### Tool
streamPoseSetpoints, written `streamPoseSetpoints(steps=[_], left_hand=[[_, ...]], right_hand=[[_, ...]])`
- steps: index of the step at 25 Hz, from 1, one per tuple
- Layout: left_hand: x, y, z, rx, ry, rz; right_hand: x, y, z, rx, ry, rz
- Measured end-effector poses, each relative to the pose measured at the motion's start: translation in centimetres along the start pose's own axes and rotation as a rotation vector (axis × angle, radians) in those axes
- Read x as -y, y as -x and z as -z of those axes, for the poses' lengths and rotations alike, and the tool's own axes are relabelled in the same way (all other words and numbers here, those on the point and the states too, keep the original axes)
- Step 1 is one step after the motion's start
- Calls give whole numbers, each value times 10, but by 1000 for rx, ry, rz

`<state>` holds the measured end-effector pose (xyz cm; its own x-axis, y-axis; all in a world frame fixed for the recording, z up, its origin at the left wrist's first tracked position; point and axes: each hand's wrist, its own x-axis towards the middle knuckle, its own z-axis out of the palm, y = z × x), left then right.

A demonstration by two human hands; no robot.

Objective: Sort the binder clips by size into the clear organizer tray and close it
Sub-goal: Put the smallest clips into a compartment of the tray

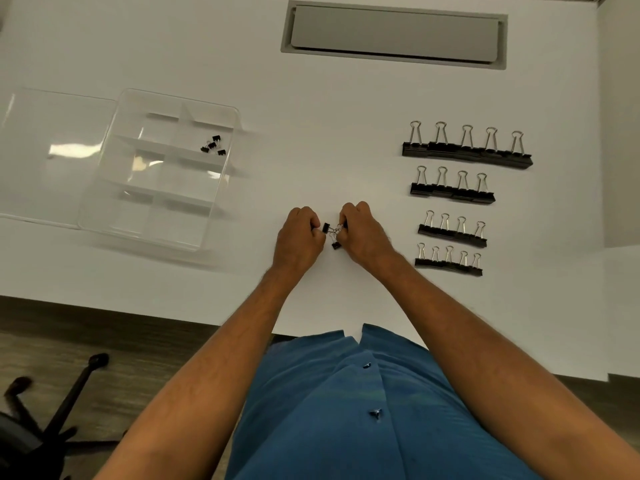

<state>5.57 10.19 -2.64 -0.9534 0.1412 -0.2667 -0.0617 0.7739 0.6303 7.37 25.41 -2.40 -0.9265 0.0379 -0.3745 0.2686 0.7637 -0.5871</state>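
My left hand and my right hand meet at the table's middle, both pinching tiny black binder clips that hang tangled between the fingertips. The clear organizer tray lies open at the left, its lid folded out further left. Several tiny clips lie in one of its right-hand compartments near the back. At the right, black clips with silver handles stand in rows by size: the largest row, a smaller row, a still smaller row and the front row.
A grey cable hatch is set into the white table at the back. The table's front edge runs just behind my forearms. An office chair base stands on the floor at lower left.
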Motion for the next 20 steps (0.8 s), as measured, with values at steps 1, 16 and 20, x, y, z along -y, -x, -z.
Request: streamPoseSetpoints(steps=[1, 16, 20], left_hand=[[0, -1, -1, 0, 56, 33], [-5, 0, -13, 139, -24, -59], [-6, -3, -12, 104, 5, -29]], right_hand=[[-1, 1, 0, -7, -17, 4], [-32, 17, 27, 93, -908, -378], [-33, 22, 29, 66, -1111, -444]])
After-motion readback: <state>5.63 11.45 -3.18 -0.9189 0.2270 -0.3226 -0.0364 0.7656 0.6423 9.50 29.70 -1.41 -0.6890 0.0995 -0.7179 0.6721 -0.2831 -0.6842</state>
